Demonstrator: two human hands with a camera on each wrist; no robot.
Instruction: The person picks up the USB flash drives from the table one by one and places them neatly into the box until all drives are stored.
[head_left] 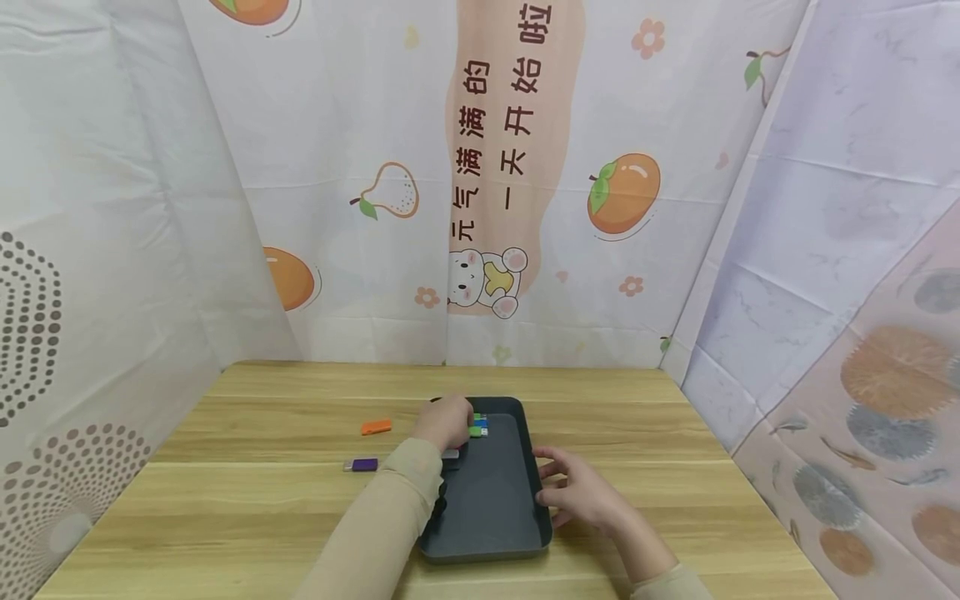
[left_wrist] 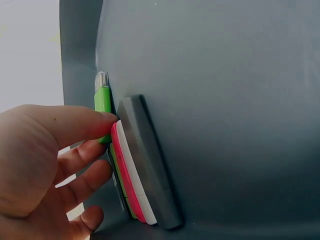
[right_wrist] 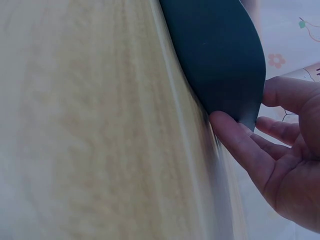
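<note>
Inside the dark grey tray (head_left: 491, 492), near its left wall, my left hand (head_left: 447, 422) pinches a green USB flash drive (left_wrist: 102, 97) between thumb and finger. Right beside it, pink (left_wrist: 129, 175), white (left_wrist: 136, 175) and dark grey (left_wrist: 150, 165) flat pieces lean side by side in the left wrist view. Green and blue USB flash drives (head_left: 480, 423) show just past the left hand in the head view. My right hand (head_left: 581, 492) is at the tray's right side, its fairly straight fingers touching the outer wall and rim.
On the wooden table (head_left: 247, 517), left of the tray, lie an orange USB flash drive (head_left: 376, 427) and a purple USB flash drive (head_left: 362, 465). Small black items (head_left: 440, 500) sit along the tray's left wall. A printed curtain (head_left: 360, 317) hangs behind the table.
</note>
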